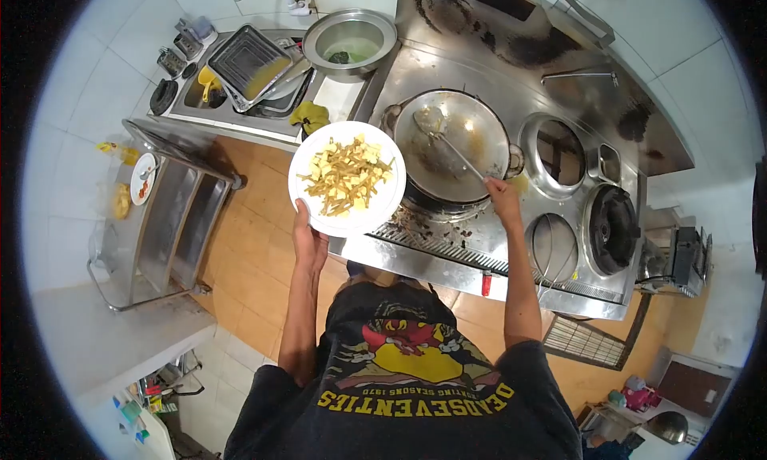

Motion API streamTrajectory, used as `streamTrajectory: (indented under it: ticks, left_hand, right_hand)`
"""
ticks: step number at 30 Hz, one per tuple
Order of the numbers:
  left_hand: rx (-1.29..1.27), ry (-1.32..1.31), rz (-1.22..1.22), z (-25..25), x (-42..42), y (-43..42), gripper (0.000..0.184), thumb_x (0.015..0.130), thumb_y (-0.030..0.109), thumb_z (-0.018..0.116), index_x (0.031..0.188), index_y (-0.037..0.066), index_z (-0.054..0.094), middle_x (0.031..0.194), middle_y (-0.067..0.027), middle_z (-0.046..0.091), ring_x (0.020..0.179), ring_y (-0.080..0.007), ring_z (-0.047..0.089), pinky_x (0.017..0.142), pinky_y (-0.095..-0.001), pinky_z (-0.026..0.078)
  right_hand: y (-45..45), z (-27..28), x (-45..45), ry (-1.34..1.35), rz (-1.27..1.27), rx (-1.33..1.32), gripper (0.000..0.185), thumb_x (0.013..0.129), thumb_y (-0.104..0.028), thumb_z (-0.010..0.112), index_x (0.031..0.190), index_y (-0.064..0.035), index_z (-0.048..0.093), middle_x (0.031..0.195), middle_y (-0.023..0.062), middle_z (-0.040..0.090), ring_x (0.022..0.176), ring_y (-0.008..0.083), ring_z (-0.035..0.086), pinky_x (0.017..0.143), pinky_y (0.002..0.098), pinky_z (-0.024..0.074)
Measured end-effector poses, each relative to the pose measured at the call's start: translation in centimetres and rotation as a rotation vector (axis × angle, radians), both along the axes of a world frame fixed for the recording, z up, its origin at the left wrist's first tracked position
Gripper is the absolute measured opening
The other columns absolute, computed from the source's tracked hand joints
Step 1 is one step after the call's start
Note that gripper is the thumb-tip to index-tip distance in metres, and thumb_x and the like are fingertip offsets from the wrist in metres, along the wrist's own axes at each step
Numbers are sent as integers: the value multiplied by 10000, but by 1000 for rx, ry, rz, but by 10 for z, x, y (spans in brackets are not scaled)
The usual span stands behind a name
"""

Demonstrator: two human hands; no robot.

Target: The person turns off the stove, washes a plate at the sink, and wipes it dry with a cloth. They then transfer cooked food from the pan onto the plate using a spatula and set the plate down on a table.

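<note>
My left hand point(310, 240) grips the near-left rim of a white plate point(304, 152). Brown strips mixed with pale yellow cubes of food point(347, 176) are heaped on it. The plate is held level beside the wok's left side. In my right hand point(503, 198) is the handle of a long metal ladle point(459, 154). Its bowl end rests inside a large two-handled wok point(479, 124) on the stove. A thin smear of brownish residue coats the wok's inside. My fingers are closed round the ladle's handle end.
Right of the wok are a burner ring point(527, 152), a wire strainer point(555, 248) and a black burner point(613, 228). A metal basin point(350, 28) with greenish water stands by the sink, near stacked trays point(248, 56). A steel trolley point(168, 228) is at left.
</note>
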State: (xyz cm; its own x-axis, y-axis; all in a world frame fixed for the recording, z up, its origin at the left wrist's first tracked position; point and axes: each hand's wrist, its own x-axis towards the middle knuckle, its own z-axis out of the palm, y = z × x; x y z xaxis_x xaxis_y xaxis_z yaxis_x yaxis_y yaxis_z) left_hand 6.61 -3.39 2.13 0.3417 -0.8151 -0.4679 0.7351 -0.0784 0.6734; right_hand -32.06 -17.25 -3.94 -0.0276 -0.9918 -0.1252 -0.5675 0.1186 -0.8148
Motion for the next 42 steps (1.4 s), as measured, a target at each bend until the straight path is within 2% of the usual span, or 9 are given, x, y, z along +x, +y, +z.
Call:
streamTrajectory:
  ticks: [2,6,10,16,17,20,21,25,42]
  left_hand:
    - [1,-7,-10,-1,1,0,556,957,421,413,1289,-25,388,1227,-144,541,1073,-199,579,894,-319,506]
    - [-48,-2,-73,-5,2,-1,564,960,434,402,1307,-9,374,1239,-105,536,1100,-163,554,909,-288,474]
    - [-48,12,-47,-13,0,-8,542,966,415,400,1302,-10,381,1252,-111,526,1124,-179,539,955,-308,444]
    - [-104,45,-64,-24,-6,-26,533,962,403,417,1303,-6,388,1274,-117,513,1155,-188,518,970,-312,435]
    - [-123,48,-75,-23,-8,-30,528,963,394,420,1305,-7,387,1279,-114,509,1158,-187,515,974,-313,435]
    - [-151,58,-68,-19,-15,-39,514,965,382,420,1303,-5,389,1282,-114,507,1157,-187,516,980,-312,433]
    - [-155,63,-64,-20,-16,-43,513,965,380,420,1298,-8,391,1280,-116,508,1155,-186,517,984,-312,431]
    - [-149,68,-65,-20,-23,-56,509,956,404,440,1262,-2,418,1213,-100,547,1093,-178,555,934,-315,463]
    - [-92,54,-98,-8,-37,-55,543,963,409,404,1308,-8,358,1266,-129,507,1149,-213,524,970,-350,449]
  right_hand:
    - [3,-6,10,-99,-103,58,299,866,-241,618,1032,4,657,825,114,679,743,142,607,702,279,466]
    - [15,-8,5,-72,-53,-144,304,870,-229,630,1050,16,654,854,66,668,768,100,566,706,257,455]
    - [44,74,1,-46,-97,-30,336,858,-226,654,1110,-4,638,913,94,678,806,107,571,733,258,456]
    - [102,178,17,101,-89,-262,336,869,-192,637,1156,-18,616,987,92,669,821,101,557,743,239,444]
    - [108,191,23,141,-62,-285,321,869,-143,624,1172,-37,610,885,90,668,742,108,549,682,246,442]
    - [132,197,27,276,78,-352,315,855,-91,623,1168,-56,616,724,88,593,625,132,500,599,255,421]
    - [136,196,30,379,171,-487,340,827,-51,643,1164,-96,629,615,77,443,544,155,419,521,262,380]
    - [144,192,28,482,170,-534,367,797,-60,684,1150,-153,649,578,55,354,512,141,380,479,272,358]
    - [156,195,27,356,116,-431,305,831,-60,644,1133,-97,646,639,102,512,531,156,436,510,288,396]
